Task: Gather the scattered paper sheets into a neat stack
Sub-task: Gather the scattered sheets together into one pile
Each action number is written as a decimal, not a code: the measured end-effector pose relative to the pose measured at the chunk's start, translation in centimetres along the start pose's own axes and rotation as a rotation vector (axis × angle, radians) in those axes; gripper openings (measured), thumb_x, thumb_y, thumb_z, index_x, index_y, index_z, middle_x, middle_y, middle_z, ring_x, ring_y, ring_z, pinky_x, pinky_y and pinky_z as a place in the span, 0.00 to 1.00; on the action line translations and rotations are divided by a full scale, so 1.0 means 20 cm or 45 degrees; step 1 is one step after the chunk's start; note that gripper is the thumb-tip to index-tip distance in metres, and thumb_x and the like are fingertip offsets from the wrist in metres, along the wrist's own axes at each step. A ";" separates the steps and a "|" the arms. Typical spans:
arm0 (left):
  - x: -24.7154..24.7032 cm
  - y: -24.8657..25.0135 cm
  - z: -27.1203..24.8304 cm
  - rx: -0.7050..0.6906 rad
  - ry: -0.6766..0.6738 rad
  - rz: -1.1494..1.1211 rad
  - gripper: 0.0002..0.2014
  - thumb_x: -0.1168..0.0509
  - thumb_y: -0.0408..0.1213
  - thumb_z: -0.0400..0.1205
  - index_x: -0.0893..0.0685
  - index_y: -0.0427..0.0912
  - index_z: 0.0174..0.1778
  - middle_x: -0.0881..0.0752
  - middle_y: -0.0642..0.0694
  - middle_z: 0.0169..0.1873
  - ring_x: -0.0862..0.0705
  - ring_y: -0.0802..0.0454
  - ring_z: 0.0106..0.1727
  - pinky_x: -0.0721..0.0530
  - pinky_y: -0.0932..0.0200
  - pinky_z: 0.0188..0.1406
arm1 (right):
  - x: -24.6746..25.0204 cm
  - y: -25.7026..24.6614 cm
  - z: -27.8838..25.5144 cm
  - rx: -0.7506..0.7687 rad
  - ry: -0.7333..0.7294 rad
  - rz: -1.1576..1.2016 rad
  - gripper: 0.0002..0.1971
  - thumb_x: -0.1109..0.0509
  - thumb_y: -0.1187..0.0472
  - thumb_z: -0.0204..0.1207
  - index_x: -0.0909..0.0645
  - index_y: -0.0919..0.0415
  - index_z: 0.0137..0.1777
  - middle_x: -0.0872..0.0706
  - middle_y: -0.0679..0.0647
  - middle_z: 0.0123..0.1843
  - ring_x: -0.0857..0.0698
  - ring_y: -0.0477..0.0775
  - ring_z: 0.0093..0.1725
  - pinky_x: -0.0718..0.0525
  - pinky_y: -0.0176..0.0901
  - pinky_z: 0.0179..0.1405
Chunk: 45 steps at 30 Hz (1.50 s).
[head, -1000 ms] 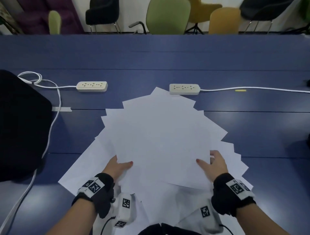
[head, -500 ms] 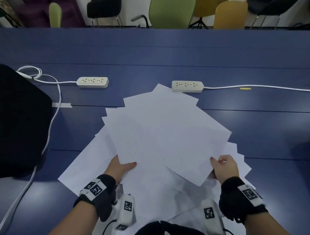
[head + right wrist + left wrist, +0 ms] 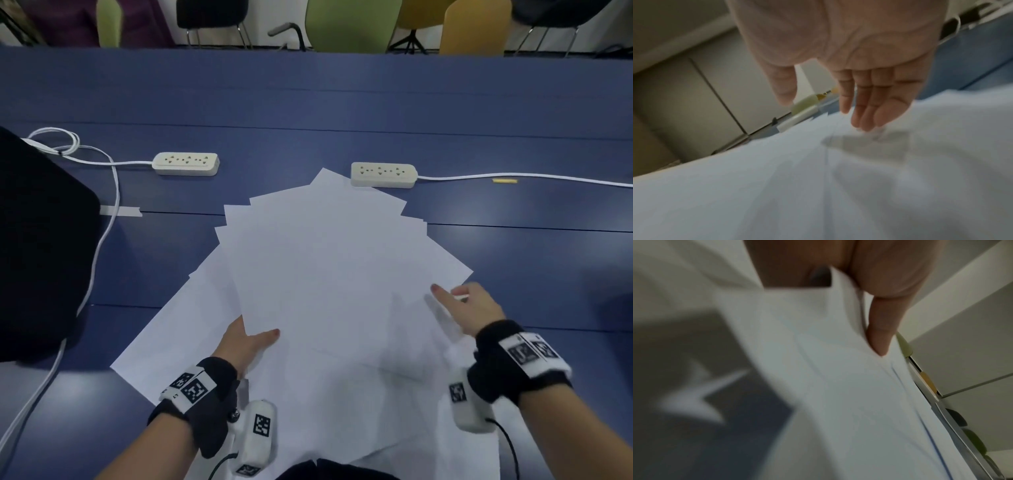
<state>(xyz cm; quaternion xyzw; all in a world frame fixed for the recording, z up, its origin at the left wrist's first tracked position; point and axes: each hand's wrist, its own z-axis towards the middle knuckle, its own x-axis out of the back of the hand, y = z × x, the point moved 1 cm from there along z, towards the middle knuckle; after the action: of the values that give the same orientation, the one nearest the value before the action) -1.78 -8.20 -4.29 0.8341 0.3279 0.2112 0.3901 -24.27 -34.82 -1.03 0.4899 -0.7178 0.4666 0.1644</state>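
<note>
Several white paper sheets (image 3: pixel 329 274) lie fanned and overlapping on the blue table (image 3: pixel 308 96). My left hand (image 3: pixel 246 342) pinches the near left edge of the upper sheets, thumb on top and fingers hidden beneath. The left wrist view shows that thumb (image 3: pixel 884 331) pressing onto the paper (image 3: pixel 838 386). My right hand (image 3: pixel 472 308) hovers at the pile's right edge, holding nothing. In the right wrist view its fingers (image 3: pixel 869 105) are straight, just above the paper (image 3: pixel 818 186).
Two white power strips (image 3: pixel 185 163) (image 3: pixel 383 174) lie behind the pile with cables running left (image 3: pixel 102 219) and right. A large black object (image 3: pixel 41 246) fills the left side. A small yellow item (image 3: pixel 504 180) and a tape strip (image 3: pixel 120 211) are on the table. Chairs (image 3: pixel 352 24) stand beyond.
My right hand has let go of the top sheet's corner and opened, moving up along the pile's right edge. The raised sheet has dropped back onto the fan. My left hand keeps its pinch.
</note>
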 end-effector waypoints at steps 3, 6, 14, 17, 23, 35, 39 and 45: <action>0.01 0.01 -0.03 0.024 -0.063 -0.036 0.26 0.26 0.33 0.69 0.21 0.37 0.65 0.13 0.39 0.59 0.15 0.40 0.60 0.21 0.43 0.65 | -0.11 -0.07 0.10 -0.083 -0.082 0.318 0.26 0.28 0.36 0.64 0.27 0.53 0.53 0.17 0.59 0.47 0.15 0.60 0.39 0.15 0.52 0.49; 0.01 0.04 -0.05 0.031 -0.131 -0.073 0.30 0.28 0.36 0.64 0.21 0.37 0.64 0.13 0.38 0.59 0.14 0.40 0.60 0.20 0.41 0.65 | -0.18 -0.14 0.09 -0.103 -0.142 0.539 0.20 0.25 0.50 0.68 0.22 0.65 0.51 0.18 0.60 0.38 0.23 0.56 0.31 0.24 0.43 0.34; 0.03 0.06 -0.04 0.083 -0.132 -0.235 0.23 0.29 0.32 0.66 0.18 0.39 0.59 0.12 0.38 0.56 0.14 0.39 0.58 0.19 0.41 0.62 | -0.18 -0.08 0.07 -0.179 0.124 0.399 0.39 0.23 0.51 0.65 0.38 0.58 0.72 0.31 0.64 0.73 0.24 0.67 0.66 0.22 0.60 0.65; 0.02 0.07 -0.03 0.075 -0.139 -0.140 0.22 0.27 0.34 0.71 0.19 0.37 0.61 0.12 0.38 0.56 0.13 0.42 0.56 0.17 0.51 0.53 | -0.24 -0.07 0.02 -0.122 -0.025 0.361 0.38 0.22 0.51 0.64 0.37 0.58 0.71 0.30 0.62 0.72 0.21 0.65 0.62 0.18 0.58 0.60; -0.06 0.14 -0.01 -0.069 0.011 0.214 0.08 0.29 0.46 0.76 0.18 0.50 0.47 0.14 0.55 0.45 0.16 0.57 0.49 0.22 0.62 0.47 | -0.36 -0.16 -0.17 0.283 -0.123 -0.629 0.43 0.30 0.39 0.67 0.46 0.46 0.80 0.50 0.60 0.81 0.46 0.65 0.79 0.40 0.55 0.76; 0.04 0.10 -0.04 -0.095 0.002 -0.130 0.15 0.29 0.28 0.75 0.18 0.40 0.57 0.10 0.43 0.52 0.13 0.46 0.54 0.18 0.51 0.58 | -0.21 -0.09 -0.10 0.066 0.135 0.789 0.42 0.27 0.51 0.71 0.46 0.54 0.80 0.29 0.57 0.72 0.27 0.58 0.71 0.30 0.49 0.72; 0.06 0.11 -0.06 -0.073 -0.050 -0.147 0.16 0.27 0.31 0.72 0.17 0.41 0.56 0.10 0.42 0.51 0.11 0.46 0.52 0.16 0.57 0.48 | -0.14 -0.13 -0.04 0.072 -0.279 1.272 0.20 0.34 0.65 0.78 0.27 0.62 0.69 0.13 0.56 0.58 0.10 0.51 0.48 0.11 0.40 0.46; 0.06 0.12 -0.08 0.013 -0.159 0.028 0.17 0.26 0.45 0.71 0.17 0.48 0.55 0.08 0.57 0.46 0.11 0.66 0.47 0.19 0.61 0.56 | -0.05 -0.17 0.01 0.370 -0.126 0.652 0.15 0.37 0.74 0.77 0.22 0.60 0.60 0.14 0.59 0.58 0.15 0.59 0.53 0.19 0.40 0.43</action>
<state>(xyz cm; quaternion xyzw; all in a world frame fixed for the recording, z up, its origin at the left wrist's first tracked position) -1.03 -7.55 -1.30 0.8512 0.2947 0.1613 0.4032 -20.93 -34.75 -0.14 0.3333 -0.7509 0.5664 -0.0657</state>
